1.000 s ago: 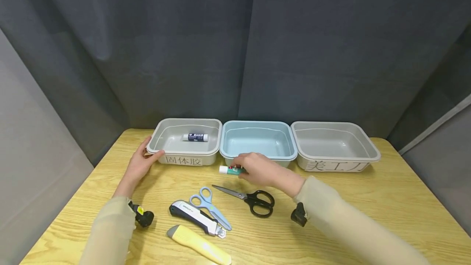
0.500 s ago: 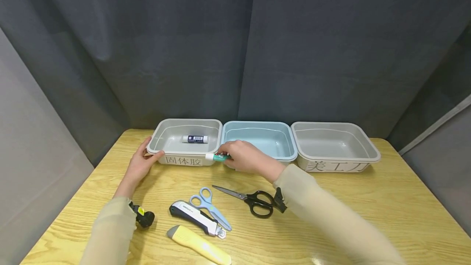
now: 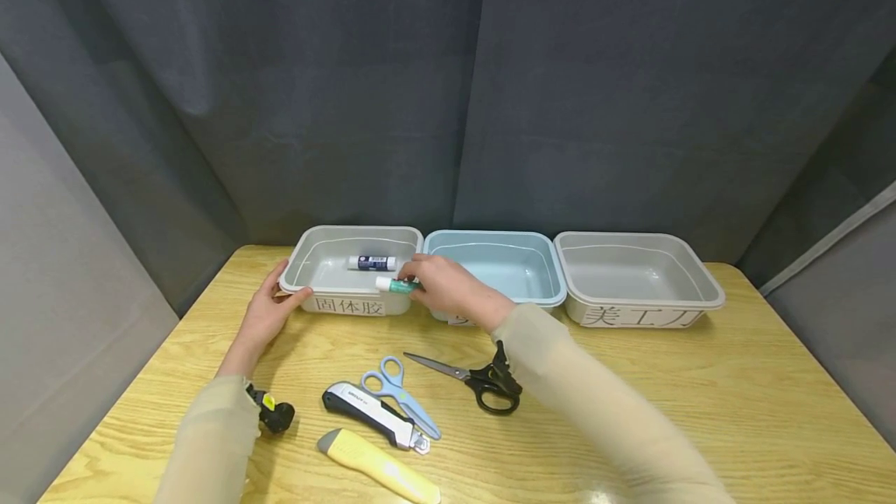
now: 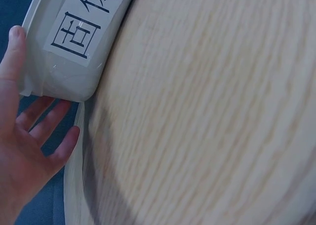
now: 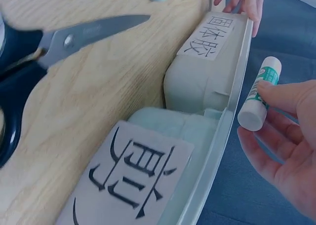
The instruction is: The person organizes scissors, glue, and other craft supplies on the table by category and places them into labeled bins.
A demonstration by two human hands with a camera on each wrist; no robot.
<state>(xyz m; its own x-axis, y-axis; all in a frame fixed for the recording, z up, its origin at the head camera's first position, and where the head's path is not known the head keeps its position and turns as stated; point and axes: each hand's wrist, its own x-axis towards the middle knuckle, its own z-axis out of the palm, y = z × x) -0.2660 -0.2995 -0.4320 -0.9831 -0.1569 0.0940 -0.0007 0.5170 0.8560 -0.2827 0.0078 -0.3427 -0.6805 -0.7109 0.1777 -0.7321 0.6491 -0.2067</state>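
Right-hand grip [image 3: 448, 286], near the centre of the head view, pinches a green-and-white glue stick [image 3: 397, 285] between thumb and fingers, one white end pointing left. There the stick overlaps the front rim of the left grey bin [image 3: 332, 291]; the right wrist view shows a gap between stick and rim. Left-hand grip [image 3: 266, 314] is spread wide at that bin's front left corner, thumb on the rim, the other fingers loosely extended along its side. A dark blue glue stick with white ends [image 3: 372, 263] lies inside the same bin.

Just beside it, at mid-frame, sits a light blue bin [image 3: 521, 274], with a right grey bin [image 3: 637, 274] farther right. All three bins carry labels with black characters. Lower down the frame, on the wooden counter [image 3: 735, 411], black-handled scissors [image 3: 460, 372] lie at lower centre, partly covered by the right wrist's black camera [image 3: 502, 368]. To their left are light blue scissors [image 3: 400, 393], a white-and-black utility knife [image 3: 371, 412] and, lowest, a yellow utility knife [image 3: 378, 465].
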